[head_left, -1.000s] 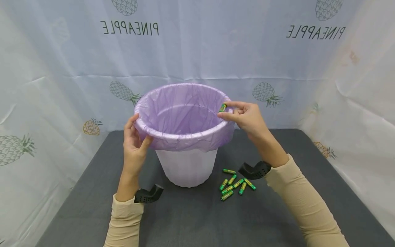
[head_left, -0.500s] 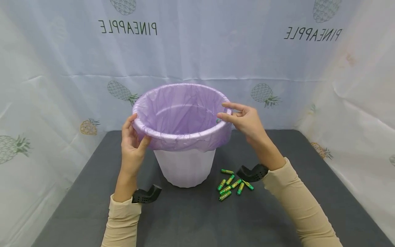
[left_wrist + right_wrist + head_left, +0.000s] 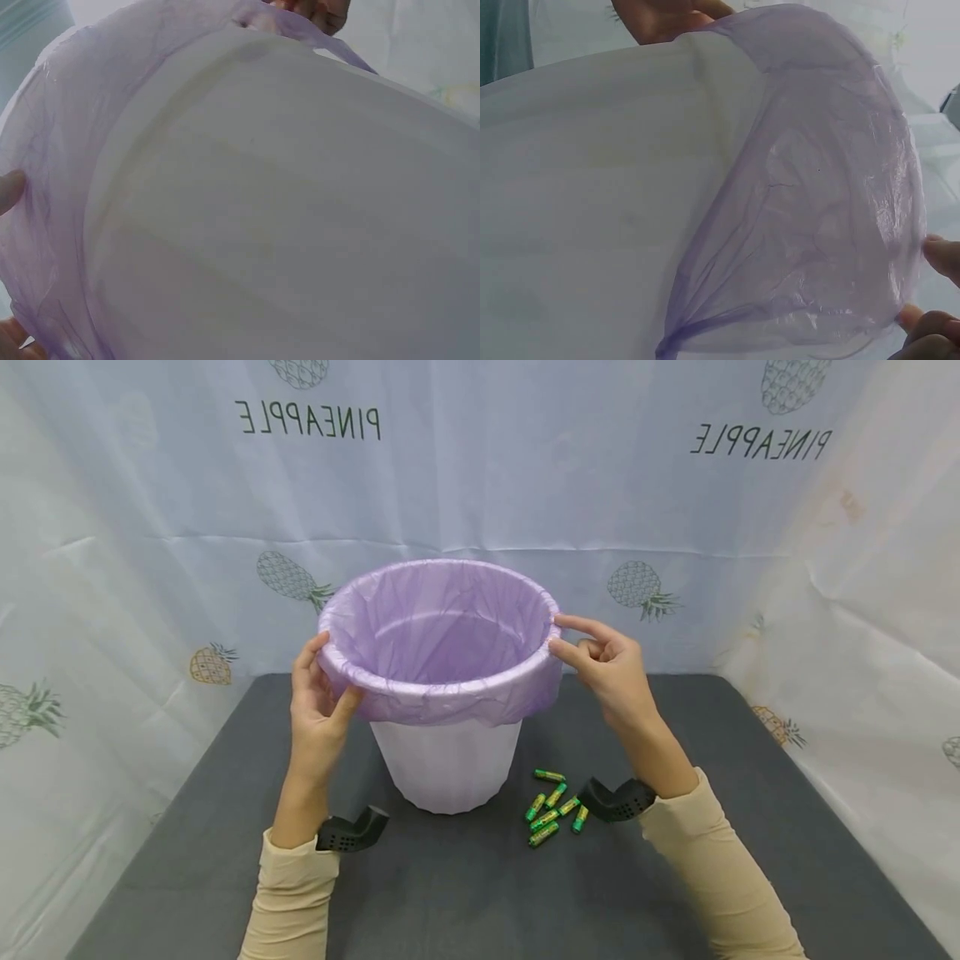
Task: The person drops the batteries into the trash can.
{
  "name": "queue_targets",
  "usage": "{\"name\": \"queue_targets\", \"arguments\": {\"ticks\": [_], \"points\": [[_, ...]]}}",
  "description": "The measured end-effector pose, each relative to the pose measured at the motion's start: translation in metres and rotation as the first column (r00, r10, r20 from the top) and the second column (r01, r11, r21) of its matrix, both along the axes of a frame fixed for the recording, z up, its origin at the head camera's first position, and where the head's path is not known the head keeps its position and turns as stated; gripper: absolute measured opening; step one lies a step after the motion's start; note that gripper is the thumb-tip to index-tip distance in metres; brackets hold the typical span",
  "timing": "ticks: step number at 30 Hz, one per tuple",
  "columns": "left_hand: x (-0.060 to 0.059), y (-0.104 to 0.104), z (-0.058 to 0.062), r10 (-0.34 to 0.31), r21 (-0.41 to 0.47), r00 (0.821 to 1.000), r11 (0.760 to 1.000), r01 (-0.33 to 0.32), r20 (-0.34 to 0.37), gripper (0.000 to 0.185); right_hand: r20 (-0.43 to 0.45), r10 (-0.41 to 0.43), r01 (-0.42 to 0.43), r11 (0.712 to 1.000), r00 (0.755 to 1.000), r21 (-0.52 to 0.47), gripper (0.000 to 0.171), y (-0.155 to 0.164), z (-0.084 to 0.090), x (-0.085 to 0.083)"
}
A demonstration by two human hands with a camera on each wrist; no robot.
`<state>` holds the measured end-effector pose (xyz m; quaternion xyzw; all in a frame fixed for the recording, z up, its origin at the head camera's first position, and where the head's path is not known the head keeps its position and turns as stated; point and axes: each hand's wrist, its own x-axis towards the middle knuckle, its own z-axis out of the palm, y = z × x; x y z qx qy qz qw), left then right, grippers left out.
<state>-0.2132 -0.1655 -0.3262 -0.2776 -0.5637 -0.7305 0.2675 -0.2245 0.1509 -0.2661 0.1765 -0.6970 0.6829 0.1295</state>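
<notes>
A white bin (image 3: 450,768) stands upright, lined with a purple plastic bag (image 3: 457,693) folded over its rim. My left hand (image 3: 318,714) touches the bagged rim at the left, thumb in front and fingers farther back, spread apart. In the left wrist view, its thumb (image 3: 10,190) rests against the purple plastic. At the right side, my right hand (image 3: 611,672) has thumb and index fingertips apart at the rim, with nothing seen between them. The right wrist view shows these fingertips (image 3: 941,255) along the bag's folded edge. Below, several green batteries (image 3: 543,835) lie loose beside the bin.
A dark grey tabletop (image 3: 450,893) bears the bin and the batteries. White pineapple-print curtains (image 3: 480,485) hang close behind it and along both sides. Black wrist cameras (image 3: 618,800) jut inward from both wrists, the right one close above the batteries.
My right hand has let go of a battery inside the bin's right edge and drawn back rightward to the rim. The left hand keeps its place on the rim.
</notes>
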Motion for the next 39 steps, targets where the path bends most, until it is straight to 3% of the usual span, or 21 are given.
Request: {"name": "queue_targets", "arguments": {"ticks": [12,19,28,34,39], "points": [[-0.002,0.001,-0.001,-0.015,0.014,1.0,1.0,0.015,-0.013,0.056,0.028,-0.1,0.1,0.995,0.995,0.011,0.025,0.029,-0.035,0.015],[-0.002,0.001,-0.001,-0.024,0.029,1.0,0.999,0.024,-0.015,0.056,0.004,-0.118,0.117,0.988,0.993,0.096,0.027,0.046,-0.062,0.021],[-0.003,0.003,0.0,-0.032,0.036,0.999,0.999,0.032,-0.011,0.057,0.01,-0.015,0.012,0.977,1.0,0.211,0.03,0.073,-0.103,0.022],[0.0,0.002,0.001,-0.026,0.053,1.0,0.998,0.026,-0.007,0.056,0.09,0.063,-0.094,0.912,0.994,0.399,0.03,0.085,-0.121,0.012],[-0.001,0.003,0.0,-0.032,0.046,0.999,0.998,0.032,0.0,0.056,0.191,0.11,-0.185,0.878,0.975,0.441,0.035,0.095,-0.133,0.005]]}}
